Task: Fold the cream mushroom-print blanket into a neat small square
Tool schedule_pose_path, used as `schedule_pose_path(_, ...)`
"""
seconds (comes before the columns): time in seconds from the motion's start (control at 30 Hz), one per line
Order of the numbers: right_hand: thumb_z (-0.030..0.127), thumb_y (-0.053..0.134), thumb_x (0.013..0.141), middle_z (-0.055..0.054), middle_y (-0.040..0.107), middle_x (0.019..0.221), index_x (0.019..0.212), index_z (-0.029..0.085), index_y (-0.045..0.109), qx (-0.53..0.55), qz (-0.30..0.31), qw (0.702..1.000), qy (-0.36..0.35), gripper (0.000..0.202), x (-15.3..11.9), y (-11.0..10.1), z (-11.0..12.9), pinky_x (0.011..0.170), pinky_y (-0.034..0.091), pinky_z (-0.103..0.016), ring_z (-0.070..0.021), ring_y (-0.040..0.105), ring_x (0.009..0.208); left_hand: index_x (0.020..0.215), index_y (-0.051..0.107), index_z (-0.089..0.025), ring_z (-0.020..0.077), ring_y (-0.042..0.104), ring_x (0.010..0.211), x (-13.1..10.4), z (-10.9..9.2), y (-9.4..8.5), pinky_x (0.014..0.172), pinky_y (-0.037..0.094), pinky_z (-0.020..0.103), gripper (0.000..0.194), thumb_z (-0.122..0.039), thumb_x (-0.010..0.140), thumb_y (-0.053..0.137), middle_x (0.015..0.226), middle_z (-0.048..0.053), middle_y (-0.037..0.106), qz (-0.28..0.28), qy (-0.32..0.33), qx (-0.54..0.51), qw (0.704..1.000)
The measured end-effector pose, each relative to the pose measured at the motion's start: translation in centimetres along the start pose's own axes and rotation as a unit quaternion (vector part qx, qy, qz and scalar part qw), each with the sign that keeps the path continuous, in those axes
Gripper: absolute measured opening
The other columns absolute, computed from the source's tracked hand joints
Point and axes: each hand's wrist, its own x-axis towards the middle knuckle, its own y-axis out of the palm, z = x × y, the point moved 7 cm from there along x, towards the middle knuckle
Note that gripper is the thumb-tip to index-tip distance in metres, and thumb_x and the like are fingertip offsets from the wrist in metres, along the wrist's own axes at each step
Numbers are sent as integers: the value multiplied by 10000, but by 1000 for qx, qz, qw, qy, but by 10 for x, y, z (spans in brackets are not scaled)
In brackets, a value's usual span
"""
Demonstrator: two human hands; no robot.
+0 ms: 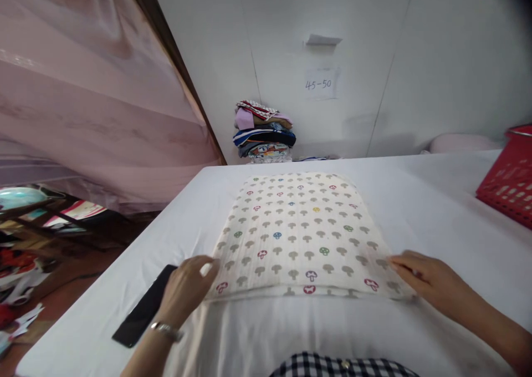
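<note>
A white cloth printed with mushrooms (292,227) lies spread in a folded rectangle on the white-covered table (419,199). At its near left corner my left hand (193,283) has its fingers closed on the edge; a metal bracelet is on that wrist. My right hand (426,277) pinches the right edge of the cloth close to the near right corner. The near edge shows more than one layer.
A black phone (145,307) lies beside my left forearm. Folded clothes (266,133) are stacked beyond the far edge, by the wall. A red basket (509,177) stands at the far right. A pink curtain (95,100) hangs on the left.
</note>
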Motion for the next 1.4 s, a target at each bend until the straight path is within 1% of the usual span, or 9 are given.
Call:
schedule_pose_path(0.13,507,388,925,-47,480,1406,1289,291,576,-22,38,993,-109,462,30,37,23,1024,420,-439,-267,451,1275,1070,654,-204,255,525,1200,25,-77,23,1014,426,435,361,-455,882,476,1267,90,594,-47,160,-43,985)
schedule_pose_path(0.27,513,386,931,-20,331,1500,1392,299,466,-50,108,980,-160,515,33,70,16,1143,204,-498,-259,252,1393,1236,553,-210,285,363,1347,41,-112,60,1072,345,509,412,-419,884,510,1429,106,445,-35,230,-12,972)
schedule_pose_path(0.4,479,402,928,0,419,1449,1242,318,621,29,101,987,-118,415,55,49,9,1107,307,-450,-253,345,1353,1331,470,-210,282,269,1395,60,-119,80,1107,266,536,507,-474,898,477,1487,105,361,-13,249,14,968)
schedule_pose_path(0.6,326,505,860,-43,704,1065,993,207,722,84,-81,990,74,281,177,-12,-29,907,471,-306,-211,624,1032,1407,394,-222,269,245,1406,74,-123,103,1124,214,540,557,-494,921,403,1507,88,322,20,244,25,969)
schedule_pose_path(0.73,219,487,848,-57,716,1003,1056,152,698,-1,-97,983,155,303,254,-20,-55,754,481,-236,-173,654,892,1421,376,-239,252,229,1413,71,-120,106,1135,199,519,559,-509,933,360,1518,66,301,18,246,28,969)
schedule_pose_path(0.83,184,487,840,-71,708,1014,1025,152,709,-43,-89,982,160,290,288,-12,-58,743,464,-240,-188,642,910,1423,375,-248,253,238,1409,70,-118,106,1134,208,515,555,-506,932,367,1519,57,300,14,250,26,968)
schedule_pose_path(1.13,208,460,887,-129,644,1096,923,170,709,-144,-50,984,91,254,288,33,-39,873,405,-288,-234,545,1091,1414,390,-267,251,267,1398,71,-116,107,1134,217,504,543,-492,921,407,1510,50,324,-3,251,17,968)
schedule_pose_path(1.27,219,404,907,-85,661,1094,1007,184,697,-134,-57,983,115,312,288,23,-52,811,421,-246,-189,591,994,1410,398,-270,256,273,1395,71,-117,105,1130,226,510,535,-485,920,415,1507,55,331,0,250,8,968)
schedule_pose_path(1.4,239,469,875,-126,671,1054,991,136,699,-134,-60,975,169,278,296,6,-69,774,439,-273,-230,603,986,1404,404,-280,255,282,1391,71,-117,105,1131,224,511,529,-487,918,419,1505,51,336,1,250,0,968)
